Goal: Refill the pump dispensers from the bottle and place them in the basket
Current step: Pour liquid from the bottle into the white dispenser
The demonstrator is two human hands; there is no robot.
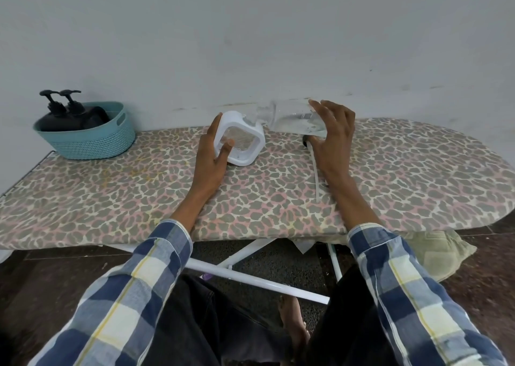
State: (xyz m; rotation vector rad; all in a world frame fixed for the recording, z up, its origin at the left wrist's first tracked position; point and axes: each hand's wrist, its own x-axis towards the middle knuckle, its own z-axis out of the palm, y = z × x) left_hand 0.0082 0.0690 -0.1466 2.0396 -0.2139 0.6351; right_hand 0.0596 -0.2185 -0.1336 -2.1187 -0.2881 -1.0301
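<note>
Left hand (213, 149): forearm extended forward, fingers and thumb curled in a grip. Right hand (333, 131): raised higher, fingers spread and curved, gripping.

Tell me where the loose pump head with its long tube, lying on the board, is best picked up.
Grip the dark pump head at its collar, from above: it is the bulky end, while the thin white tube trailing toward the person would flex. The right hand, now holding the clear bottle, partly hides it.

Basket: teal woven plastic basket (86, 137), frame's left, on leopard-print ironing board (418, 170).
In it: two black pump dispensers (62, 112).
Centre: white square dispenser (242, 140), clear plastic bottle (289, 117) to its right.
</note>
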